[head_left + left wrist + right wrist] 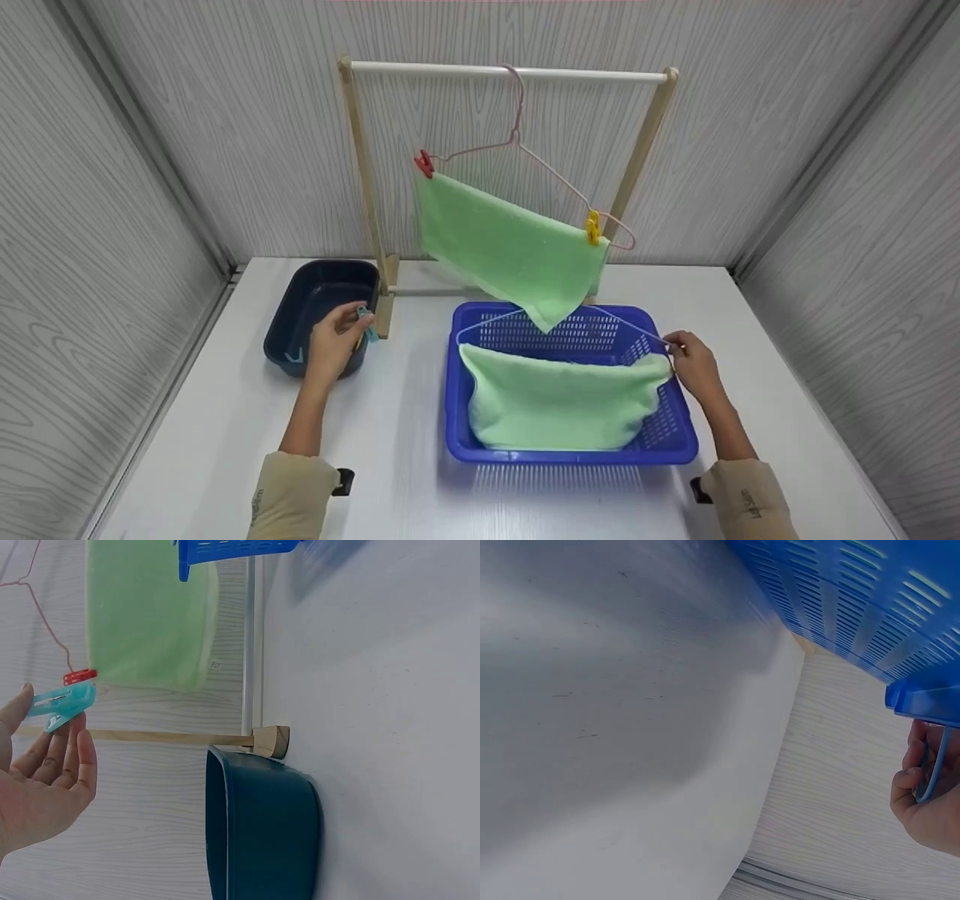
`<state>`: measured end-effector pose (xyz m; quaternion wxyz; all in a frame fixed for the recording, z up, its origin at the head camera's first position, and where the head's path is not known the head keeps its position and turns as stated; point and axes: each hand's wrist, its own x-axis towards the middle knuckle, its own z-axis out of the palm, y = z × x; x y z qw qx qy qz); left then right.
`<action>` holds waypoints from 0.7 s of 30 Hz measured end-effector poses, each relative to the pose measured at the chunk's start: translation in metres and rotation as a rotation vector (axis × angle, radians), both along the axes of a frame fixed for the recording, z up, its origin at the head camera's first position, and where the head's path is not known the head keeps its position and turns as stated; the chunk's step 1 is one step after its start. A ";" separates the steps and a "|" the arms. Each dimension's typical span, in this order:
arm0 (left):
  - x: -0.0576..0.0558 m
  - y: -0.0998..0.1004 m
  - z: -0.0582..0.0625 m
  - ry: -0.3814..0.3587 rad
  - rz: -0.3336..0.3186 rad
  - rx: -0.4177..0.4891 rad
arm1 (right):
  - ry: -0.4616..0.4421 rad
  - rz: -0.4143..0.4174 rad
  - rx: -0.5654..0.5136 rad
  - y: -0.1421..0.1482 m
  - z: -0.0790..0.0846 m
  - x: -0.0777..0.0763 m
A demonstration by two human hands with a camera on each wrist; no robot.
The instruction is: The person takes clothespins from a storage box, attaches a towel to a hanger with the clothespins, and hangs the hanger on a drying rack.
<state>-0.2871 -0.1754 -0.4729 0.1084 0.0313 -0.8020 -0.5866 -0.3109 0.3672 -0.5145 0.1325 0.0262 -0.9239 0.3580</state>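
Observation:
My left hand (335, 343) pinches a teal clothespin (69, 701) between thumb and fingers, above the right side of the dark blue tub (279, 330). At the right rim of the blue basket (570, 457), my right hand (694, 367) grips the end of a light blue hanger (628, 325). A pale green cloth (562, 405) lies spread across the basket, its upper right corner close to my right fingers. The middle of the hanger is hidden behind a second green cloth (510, 240) hanging above.
A rack with a white bar (420, 68) and wooden posts stands at the back. From it a pink hanger (555, 174) hangs tilted, holding the upper cloth with a red clothespin (424, 163) and a yellow clothespin (593, 227). Grey wood-grain walls enclose the white table (405, 480).

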 end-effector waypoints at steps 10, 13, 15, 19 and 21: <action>0.001 0.001 -0.001 0.016 -0.003 -0.010 | 0.066 -0.061 -0.026 0.002 -0.002 0.013; 0.001 0.002 -0.001 0.017 0.000 -0.015 | 0.110 -0.081 -0.034 0.002 -0.003 0.017; 0.001 0.002 0.000 0.019 0.003 -0.016 | 0.146 -0.092 -0.037 0.003 -0.003 0.019; 0.001 0.002 0.001 0.030 0.003 -0.016 | 0.220 -0.110 -0.024 0.003 -0.002 0.021; 0.001 0.003 0.001 0.031 0.006 -0.012 | 0.238 -0.121 -0.022 0.002 0.000 0.021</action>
